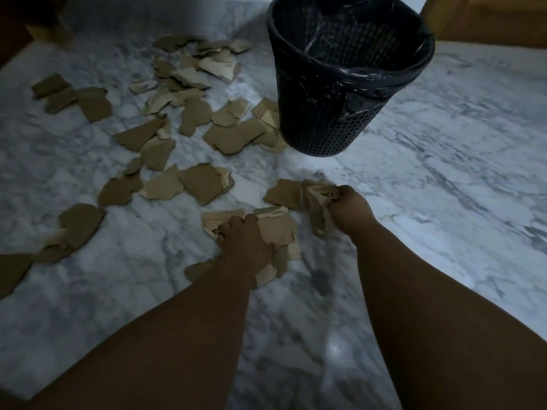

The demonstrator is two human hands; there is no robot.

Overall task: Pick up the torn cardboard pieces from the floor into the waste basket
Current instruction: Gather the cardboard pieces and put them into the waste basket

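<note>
Since the basket (322,122) stands upright on the floor (444,173) just beyond the hands, both hands work close in front of it, so a handful has only a short way to go. The right hand (350,204) is curled tight round a crumpled bunch (318,202) of cardboard, with scraps sticking out to its left and hanging below the fist. Crushing them together looks like a way to carry several at once. The left hand (244,236) lies knuckles up on a small pile (276,227) nearest the person, its fingers bent down into the overlapping scraps, apparently gathering them for a lift. Whether the pile has left the floor I cannot tell.

Most pieces (231,137) lie loose on the floor, spread from the basket's foot out to the left and back towards the far left corner. Some overlap, and a few touch the basket's base. I judge the job barely begun, and no cardboard shows inside the basket.

A glossy black liner (370,75) is folded over the rim of the black mesh basket. The floor is pale, grey-veined marble, smooth and shiny, so flat scraps may be awkward to lift by an edge. Brown wood (488,16) shows at the far right corner and dark furniture (17,34) at the far left. Light is dim and the view is somewhat blurred.
</note>
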